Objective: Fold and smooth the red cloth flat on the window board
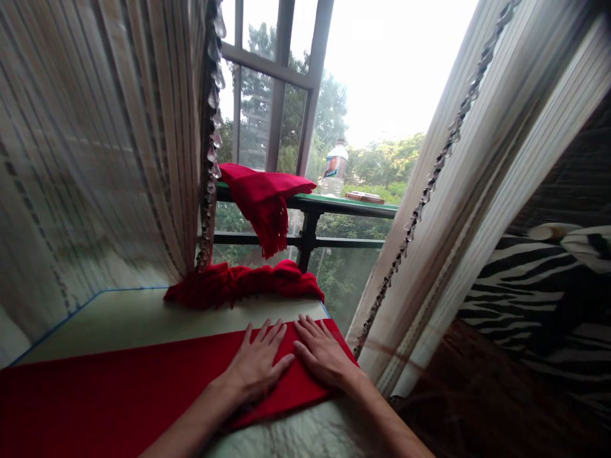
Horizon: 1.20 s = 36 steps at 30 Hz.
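Observation:
A long red cloth [119, 394] lies flat across the pale tabletop [128, 318], running from the left edge of view to near the table's right end. My left hand [258, 362] rests palm down on it, fingers spread. Beside it, my right hand [322, 350] also presses flat on the cloth near its right end, with the fingers stretched out. Neither hand grips anything. Behind them, along the table's far edge, a bunched red cloth [258, 283] sits in a crumpled heap.
A red fringed scarf [267, 191] hangs over the window ledge, beside a plastic bottle [335, 166] and a small flat item [364, 197]. Beaded curtains [439, 191] frame the window on both sides. Zebra-striped fabric [506, 286] is at the right.

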{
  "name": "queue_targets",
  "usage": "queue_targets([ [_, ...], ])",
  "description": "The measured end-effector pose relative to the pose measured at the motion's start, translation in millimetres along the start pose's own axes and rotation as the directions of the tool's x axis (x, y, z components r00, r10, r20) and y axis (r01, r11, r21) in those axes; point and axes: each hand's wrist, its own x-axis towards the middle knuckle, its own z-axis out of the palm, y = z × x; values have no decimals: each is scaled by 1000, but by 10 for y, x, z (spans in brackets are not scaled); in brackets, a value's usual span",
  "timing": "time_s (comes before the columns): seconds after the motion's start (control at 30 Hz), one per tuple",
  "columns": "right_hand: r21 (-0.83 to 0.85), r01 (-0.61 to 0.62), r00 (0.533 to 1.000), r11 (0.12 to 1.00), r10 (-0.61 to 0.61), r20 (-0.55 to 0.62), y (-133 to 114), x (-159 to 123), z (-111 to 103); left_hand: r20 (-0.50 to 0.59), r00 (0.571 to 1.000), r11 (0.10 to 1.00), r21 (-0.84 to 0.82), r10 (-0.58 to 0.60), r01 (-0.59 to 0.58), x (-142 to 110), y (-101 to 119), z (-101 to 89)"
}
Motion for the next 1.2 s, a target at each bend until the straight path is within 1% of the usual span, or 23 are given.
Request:
queue_targets([
  [0.13,-13,-6,1000,1000,6,8,-5,34,-29,-8,1000,1000,19,-1,1,-67,61,-87],
  [0.23,-27,-61,998,998,61,-23,-84,5,2,-9,999,999,29,34,-34,-194,124,-130],
  [0.3,-30,-102,994,994,100,-51,-158,-20,45,22,998,998,18,61,-61,-273,134,-134],
  [0.37,-24,-113,992,993,112,-58,-221,-31,86,50,997,998,3,65,-65,-321,111,-128],
  [0.47,-6,-93,995,996,92,-27,-253,-19,112,70,996,998,-19,54,-53,-327,41,-120],
  [0.57,16,-79,997,997,79,2,-219,0,100,73,997,999,-33,28,-26,-297,-23,-114],
  [0.73,66,-62,998,996,62,5,-150,5,87,41,999,997,-67,33,-30,-259,-80,-71],
  [0.8,95,-52,999,994,53,-4,-127,5,95,19,999,996,-86,36,-34,-212,-105,-56],
  [0.83,113,-47,999,993,49,-13,-112,7,101,-16,1000,994,-103,25,-27,-169,-123,-54],
  [0.9,154,-42,998,987,49,-43,-71,15,115,-140,990,988,-153,-37,16,-39,-174,-64],
  [0.97,200,-44,994,979,62,-86,-16,28,126,-258,959,976,-210,-120,65,131,-244,-94],
  [1.0,223,-47,992,974,72,-108,13,35,129,-291,946,969,-234,-146,78,218,-284,-112],
  [1.1,279,-58,984,959,103,-149,84,46,126,-300,942,958,-279,-150,64,423,-405,-152],
  [1.2,309,-65,980,949,118,-157,109,47,109,-310,943,949,-316,-122,18,508,-506,-140],
])
